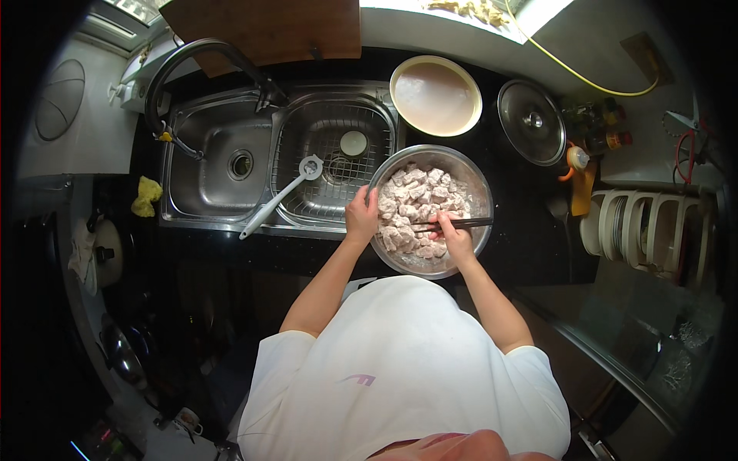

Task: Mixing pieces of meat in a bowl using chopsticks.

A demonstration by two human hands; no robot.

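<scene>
A wide stainless steel bowl stands on the black counter right of the sink. Inside it lie many flour-coated chunks, perhaps meat, with loose white powder around them. My left hand grips the bowl's left rim, thumb toward the inside. Over the bowl, my right hand holds a pair of dark chopsticks. Their tips point left and reach in among the chunks, where the ends are partly hidden.
Behind the bowl sits a cream basin of cloudy liquid, with a metal pot lid beside it. A double sink lies left, a white long-handled utensil across its edge. A dish rack and bottles stand right.
</scene>
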